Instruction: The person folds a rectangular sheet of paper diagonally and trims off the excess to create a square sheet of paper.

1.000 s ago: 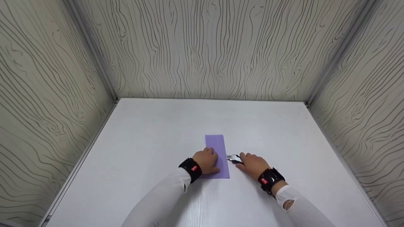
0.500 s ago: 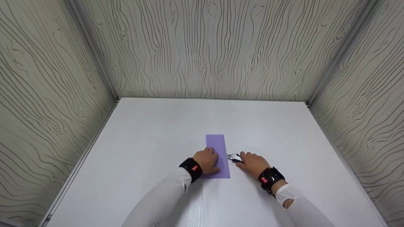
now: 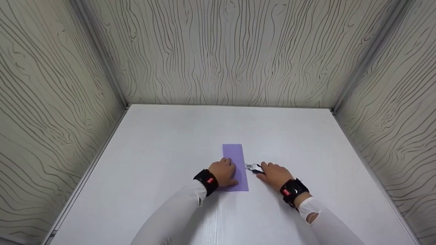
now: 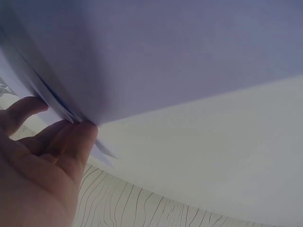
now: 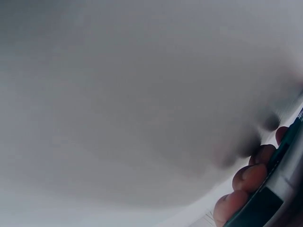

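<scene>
A narrow folded sheet of purple paper (image 3: 233,149) lies lengthwise on the white table. My left hand (image 3: 222,173) rests on it and holds it down, thumb spread toward the right edge. Loose layers of the paper (image 4: 189,56) show beside the fingertips in the left wrist view. To the right, my right hand (image 3: 276,175) grips a plier-like hole punch (image 3: 253,168) with dark handles. Its silver head meets the paper's right long edge; whether the paper is between the jaws is too small to tell. Curled fingers (image 5: 250,178) wrap the handle in the right wrist view.
The white tabletop (image 3: 163,136) spreads out on all sides of the paper. Wood-grain panels (image 3: 218,54) wall it in at the back, left and right. A black band (image 3: 206,182) sits on each wrist over white sleeves.
The hole punch and right hand have shifted very slightly farther up the paper's right edge. My left hand and the paper stay in place.
</scene>
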Action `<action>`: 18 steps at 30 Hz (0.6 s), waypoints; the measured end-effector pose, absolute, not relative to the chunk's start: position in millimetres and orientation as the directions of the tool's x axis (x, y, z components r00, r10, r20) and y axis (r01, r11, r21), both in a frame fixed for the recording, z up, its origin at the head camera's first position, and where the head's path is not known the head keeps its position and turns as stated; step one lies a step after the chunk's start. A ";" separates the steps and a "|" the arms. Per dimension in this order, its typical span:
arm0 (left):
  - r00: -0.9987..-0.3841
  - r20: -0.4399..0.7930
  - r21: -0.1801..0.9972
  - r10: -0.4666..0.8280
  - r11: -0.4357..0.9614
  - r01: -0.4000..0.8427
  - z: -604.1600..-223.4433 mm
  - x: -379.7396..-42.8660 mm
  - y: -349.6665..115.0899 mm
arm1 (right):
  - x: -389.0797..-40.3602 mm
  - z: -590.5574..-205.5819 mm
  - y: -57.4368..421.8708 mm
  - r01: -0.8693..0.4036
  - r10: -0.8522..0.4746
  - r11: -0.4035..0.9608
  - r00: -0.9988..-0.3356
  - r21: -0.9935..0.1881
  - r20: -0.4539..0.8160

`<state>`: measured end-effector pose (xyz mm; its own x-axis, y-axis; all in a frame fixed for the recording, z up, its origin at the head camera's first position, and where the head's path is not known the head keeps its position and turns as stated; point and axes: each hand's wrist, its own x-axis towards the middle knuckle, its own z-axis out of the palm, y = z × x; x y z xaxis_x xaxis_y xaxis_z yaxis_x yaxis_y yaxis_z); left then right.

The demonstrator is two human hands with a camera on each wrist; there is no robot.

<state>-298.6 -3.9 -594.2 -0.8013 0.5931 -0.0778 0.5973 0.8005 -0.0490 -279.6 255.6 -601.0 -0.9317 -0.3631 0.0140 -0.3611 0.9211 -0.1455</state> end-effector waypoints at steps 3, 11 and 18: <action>-0.799 -0.074 -0.056 0.597 0.797 0.601 -592.6 -297.5 -3.1 | -278.1 -601.0 258.1 -0.358 -0.359 0.921 -0.933 -0.153 0.020; -0.796 -0.095 -0.028 0.597 0.798 0.602 -583.0 -288.8 -3.8 | -273.6 -604.8 260.8 -0.389 -0.387 0.910 -0.921 -0.146 0.039; -0.788 -0.089 -0.019 0.609 0.790 0.613 -578.8 -284.2 -3.0 | -265.5 -605.9 260.0 -0.401 -0.399 0.905 -0.916 -0.142 0.050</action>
<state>-284.2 -3.0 -578.8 -0.7881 0.6091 -0.0889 0.6127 0.7900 -0.0192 -265.5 260.0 -605.9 -0.9158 -0.3986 0.0496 -0.4015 0.9047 -0.1422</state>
